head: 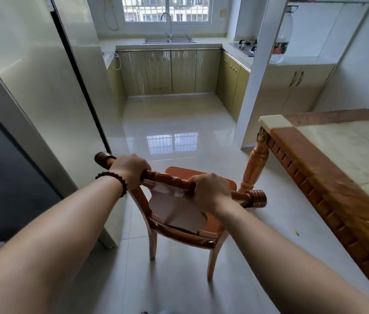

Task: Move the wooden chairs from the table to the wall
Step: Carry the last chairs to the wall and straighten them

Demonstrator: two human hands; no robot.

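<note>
A wooden chair with an orange-brown frame stands in front of me on the tiled floor, its back toward me. My left hand grips the left part of its turned top rail, and my right hand grips the right part. The dining table, with a stone top and carved wooden edge, runs along the right, its corner leg just right of the chair. A tiled wall rises on the left, close to the chair.
A dark door panel sits at the left. Ahead lies a glossy floor leading to kitchen cabinets with a sink and a stove. A white post and a low cabinet with a large bottle stand beyond the table.
</note>
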